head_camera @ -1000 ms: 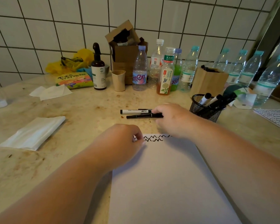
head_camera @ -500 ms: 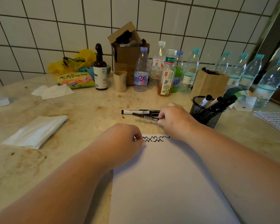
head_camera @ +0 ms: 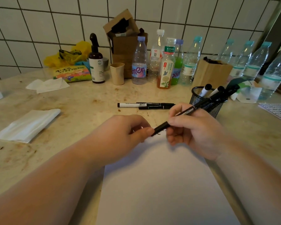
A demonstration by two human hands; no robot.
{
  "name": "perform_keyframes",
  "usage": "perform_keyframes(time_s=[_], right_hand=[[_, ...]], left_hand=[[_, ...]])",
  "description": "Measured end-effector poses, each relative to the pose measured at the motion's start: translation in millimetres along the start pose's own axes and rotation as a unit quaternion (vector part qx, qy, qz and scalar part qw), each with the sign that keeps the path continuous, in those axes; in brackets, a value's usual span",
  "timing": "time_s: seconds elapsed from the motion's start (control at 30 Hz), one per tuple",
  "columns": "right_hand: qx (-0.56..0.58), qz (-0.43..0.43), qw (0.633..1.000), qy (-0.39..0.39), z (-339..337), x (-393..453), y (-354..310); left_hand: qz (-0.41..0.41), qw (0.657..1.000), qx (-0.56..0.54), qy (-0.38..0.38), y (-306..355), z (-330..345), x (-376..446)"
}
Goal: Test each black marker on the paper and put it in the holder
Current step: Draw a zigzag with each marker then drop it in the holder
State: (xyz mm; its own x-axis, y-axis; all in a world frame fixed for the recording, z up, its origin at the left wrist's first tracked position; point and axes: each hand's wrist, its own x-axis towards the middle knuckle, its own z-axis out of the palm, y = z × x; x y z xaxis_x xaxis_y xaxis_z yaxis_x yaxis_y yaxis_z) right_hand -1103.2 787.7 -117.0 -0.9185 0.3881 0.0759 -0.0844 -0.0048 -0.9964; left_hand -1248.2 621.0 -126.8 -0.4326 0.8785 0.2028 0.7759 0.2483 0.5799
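My right hand [head_camera: 191, 129] grips a slim black marker [head_camera: 162, 126] by its barrel, held slanted just above the top edge of the white paper [head_camera: 161, 184]. My left hand [head_camera: 128, 135] pinches the marker's capped lower end with thumb and forefinger. The hands hide the black squiggles on the paper. Two more markers lie on the counter beyond: one white-barrelled marker [head_camera: 131, 105] and one black marker [head_camera: 154, 107]. The black mesh holder [head_camera: 203, 101] stands to the right with several markers in it.
Plastic bottles [head_camera: 167, 65], a paper cup [head_camera: 117, 73], a dark pump bottle [head_camera: 96, 62] and cardboard boxes [head_camera: 125, 44] line the tiled wall. Folded tissue [head_camera: 26, 125] lies at left. A written sheet [head_camera: 277, 111] sits at the right edge.
My right hand picked a black marker off the counter and brought it back over the paper's top. My left hand lifted from the paper and took hold of the marker's end.
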Motion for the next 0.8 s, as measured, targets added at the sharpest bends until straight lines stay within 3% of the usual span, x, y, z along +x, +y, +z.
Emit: perform_keyframes(time_s=[0.2,0.33,0.4,0.43,0.5,0.6,0.67,0.8], right_hand=[[0.016,-0.062,0.997,-0.032,4.4,-0.9,3.9],[-0.013,-0.118,0.991,-0.057,4.8,-3.2,0.3],[0.023,-0.139,0.99,-0.023,-1.9,-4.7,-2.2],[0.049,-0.144,0.988,0.006,-7.6,-5.7,-3.8],[0.053,-0.132,0.988,0.065,-17.8,-5.4,-4.0],[-0.068,-0.065,0.989,0.118,-13.9,-1.9,4.4],[-0.101,-0.027,0.984,0.143,-8.7,1.4,8.2],[-0.138,0.006,0.971,0.198,-12.7,5.1,12.5]], left_hand=[[0.027,1.0,-0.001,-0.011,12.7,-5.1,-2.8],[0.027,0.99,0.001,-0.139,17.2,-17.2,-5.7],[0.019,0.984,-0.022,-0.174,13.1,-26.8,-10.2],[0.0,0.987,-0.033,-0.16,8.7,-31.1,-11.2],[-0.066,0.995,-0.058,-0.054,-2.0,-35.7,-7.4],[-0.105,0.992,0.02,0.069,-8.3,-24.1,5.7],[-0.104,0.988,0.101,0.062,-9.9,-12.4,8.7],[-0.106,0.983,0.143,0.037,-16.6,-5.1,6.6]])
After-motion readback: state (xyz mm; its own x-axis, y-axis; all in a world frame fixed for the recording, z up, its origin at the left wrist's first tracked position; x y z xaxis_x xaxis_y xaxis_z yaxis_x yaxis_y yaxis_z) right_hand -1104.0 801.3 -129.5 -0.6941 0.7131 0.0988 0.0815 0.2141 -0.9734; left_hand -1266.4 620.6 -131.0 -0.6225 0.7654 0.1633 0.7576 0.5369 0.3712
